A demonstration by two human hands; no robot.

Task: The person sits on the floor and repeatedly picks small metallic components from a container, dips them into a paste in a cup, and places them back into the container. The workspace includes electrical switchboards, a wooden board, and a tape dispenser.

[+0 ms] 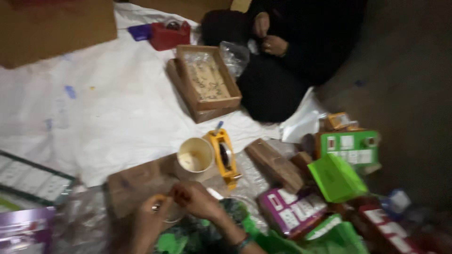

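The picture is blurred. My left hand (pixel 149 218) and my right hand (pixel 197 200) meet at the bottom, fingertips together over a small shiny piece (pixel 156 206) that the left fingers pinch. What the piece is cannot be made out. The right fingers are curled against it, and a bangle shows on that wrist. Both hands hover over a flat wooden box (pixel 134 184) wrapped in clear plastic. Just beyond them stand a cream cup (pixel 195 155) and a yellow tape dispenser (pixel 225 153).
A white sheet (pixel 103 103) covers the floor. On it lie a wooden tray (pixel 207 79), a red tape dispenser (pixel 169 34) and a cardboard box (pixel 56 28). A person in black (pixel 301 51) sits beyond. A wooden block (pixel 275 165) and green (pixel 351 148) and purple (pixel 292 210) boxes crowd the right.
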